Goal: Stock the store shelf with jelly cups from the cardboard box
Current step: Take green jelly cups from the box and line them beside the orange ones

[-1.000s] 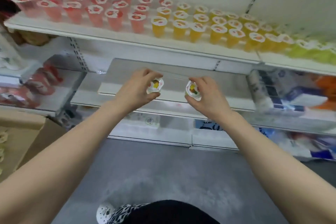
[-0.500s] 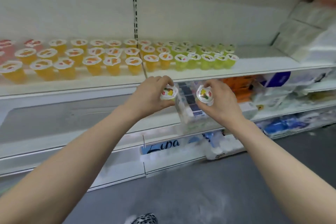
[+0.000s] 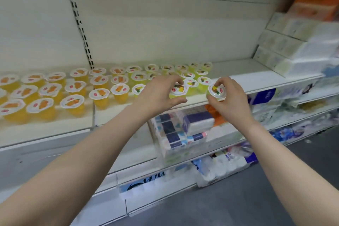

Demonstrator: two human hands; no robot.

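Note:
My left hand (image 3: 159, 93) grips a yellow-green jelly cup (image 3: 178, 91) by its rim, just above the front edge of the white shelf (image 3: 256, 79). My right hand (image 3: 229, 97) holds a second yellow-green jelly cup (image 3: 216, 91) the same way, a little to the right. Both cups sit at the front of the rows of yellow-green jelly cups (image 3: 190, 76). Rows of orange jelly cups (image 3: 55, 93) fill the shelf to the left. The cardboard box is out of view.
Bare shelf board runs right of the green cups up to stacked tissue boxes (image 3: 293, 46). Tissue packs (image 3: 183, 130) fill the shelf below, with paper rolls (image 3: 223, 169) lower still. Grey floor (image 3: 220, 207) lies beneath my arms.
My view has swung right along the shelf, from the red and orange cups to the green ones. Both hands have risen with their cups to the shelf's front edge.

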